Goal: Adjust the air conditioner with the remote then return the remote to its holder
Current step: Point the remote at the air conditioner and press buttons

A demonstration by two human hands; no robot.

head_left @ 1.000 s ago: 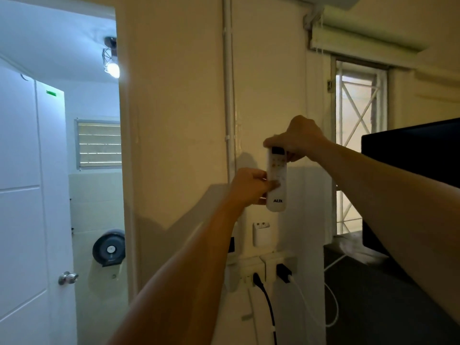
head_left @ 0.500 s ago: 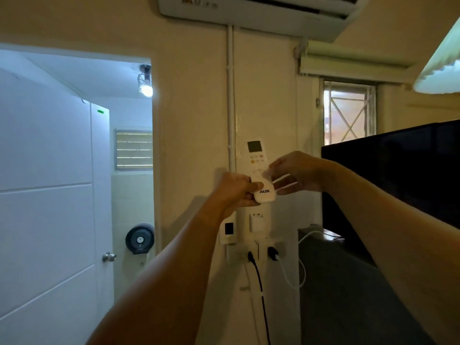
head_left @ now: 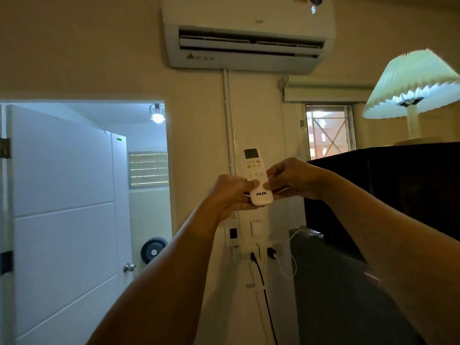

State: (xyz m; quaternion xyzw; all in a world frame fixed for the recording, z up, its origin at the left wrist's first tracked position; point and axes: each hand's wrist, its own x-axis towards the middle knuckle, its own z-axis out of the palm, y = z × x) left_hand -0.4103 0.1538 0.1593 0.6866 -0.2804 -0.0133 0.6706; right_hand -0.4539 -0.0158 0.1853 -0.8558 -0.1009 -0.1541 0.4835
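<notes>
Head view: both hands (head_left: pixel 231 192) (head_left: pixel 296 178) pinch slim white plastic remote (head_left: pixel 256 175).

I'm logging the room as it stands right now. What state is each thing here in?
Remote: upright, screen end up, held at its lower end.
Left hand: shut on the remote.
Right hand: shut on the remote.
Air conditioner: louvre open.
White door: open.
Ceiling bulb: lit.
Lamp: lit.
Wall sockets: two plugs in.
</notes>
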